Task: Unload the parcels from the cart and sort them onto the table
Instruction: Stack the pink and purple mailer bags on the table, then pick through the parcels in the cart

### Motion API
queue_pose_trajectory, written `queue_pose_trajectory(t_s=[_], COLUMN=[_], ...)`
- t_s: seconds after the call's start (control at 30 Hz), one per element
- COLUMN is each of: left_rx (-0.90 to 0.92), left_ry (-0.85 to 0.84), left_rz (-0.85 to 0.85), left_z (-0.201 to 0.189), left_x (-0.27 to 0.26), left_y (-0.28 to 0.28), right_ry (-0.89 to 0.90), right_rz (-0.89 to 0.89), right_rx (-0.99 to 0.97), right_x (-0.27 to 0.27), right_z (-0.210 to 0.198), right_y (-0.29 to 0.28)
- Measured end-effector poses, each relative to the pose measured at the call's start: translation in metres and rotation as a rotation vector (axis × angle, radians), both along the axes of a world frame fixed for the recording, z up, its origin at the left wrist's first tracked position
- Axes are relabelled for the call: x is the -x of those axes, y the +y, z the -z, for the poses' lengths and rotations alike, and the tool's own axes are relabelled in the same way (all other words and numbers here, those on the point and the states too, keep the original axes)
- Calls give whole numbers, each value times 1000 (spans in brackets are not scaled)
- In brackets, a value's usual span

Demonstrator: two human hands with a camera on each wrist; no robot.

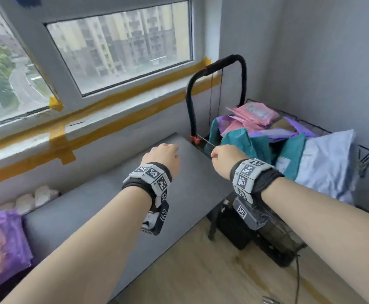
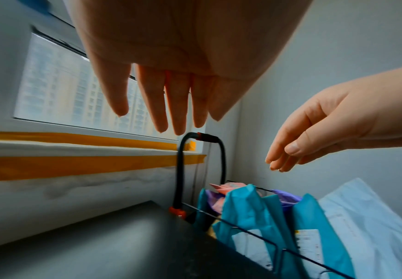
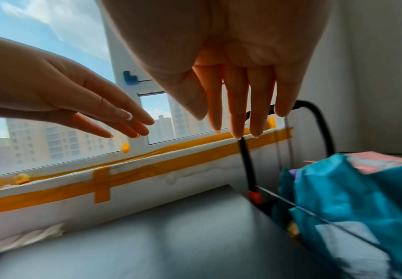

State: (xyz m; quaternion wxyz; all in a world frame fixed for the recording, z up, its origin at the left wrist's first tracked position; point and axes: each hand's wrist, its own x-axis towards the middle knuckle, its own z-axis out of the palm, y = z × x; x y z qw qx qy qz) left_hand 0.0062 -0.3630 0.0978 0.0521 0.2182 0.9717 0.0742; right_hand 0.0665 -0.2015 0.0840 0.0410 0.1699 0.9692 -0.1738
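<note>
Fingers of both hands hang straight and slightly spread, holding nothing. In the head view the left hand (image 1: 162,154) hovers over the grey table (image 1: 104,194) and the right hand (image 1: 225,157) nears the cart (image 1: 363,154), which is heaped with teal, pink, purple and pale-blue parcels (image 1: 251,121). A few sorted parcels (image 1: 3,242) lie at the table's left end. The left-wrist view shows teal parcels (image 2: 250,209) standing in the cart; the right-wrist view shows the same. Most unloading appears to remain.

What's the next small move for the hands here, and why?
Probably reach the right hand forward and down onto the nearest teal parcel in the cart. Both hands are empty with straight fingers; the left hand hovers over the grey table, the right is already at the cart's near edge, and the teal parcels stand closest to it.
</note>
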Motion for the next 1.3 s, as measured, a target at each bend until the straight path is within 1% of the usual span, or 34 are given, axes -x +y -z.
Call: queue_pose_trajectory(t_s=[0.1,0.23,0.4,0.57,0.7,0.8,0.87,0.9,1.0,1.1,1.2,1.3], left_rx=[-34,-47,-26,-32,24,81,83,117,275,331,463,594], left_ry=[-13,-29,-70,-88,-137,-154,-145,-152,-173,-207,-292,-281], left_rz=[92,185,267,312,354,386,410,442,532,619,737,840], left_z=[2,5,6,11,15,20,29,33,47,68,96,118], left_x=[-13,-19,-9,29,78,114,135,141,150,154,145,132], left_y=[64,134,197,244,287,320,343,355,391,423,446,456], right_ry=[6,25,46,50,48,-10,-53,-80,-177,-242,-312,-414], right_rz=[74,172,276,317,353,394,413,425,489,561,600,613], right_rx=[0,9,42,34,14,29,34,30,20,19,28,52], right_x=[-30,-62,-73,-48,-7,30,52,60,75,83,90,98], right_z=[0,1,4,5,11,23,33,37,51,63,73,84], right_y=[59,122,176,219,257,283,299,306,328,350,367,376])
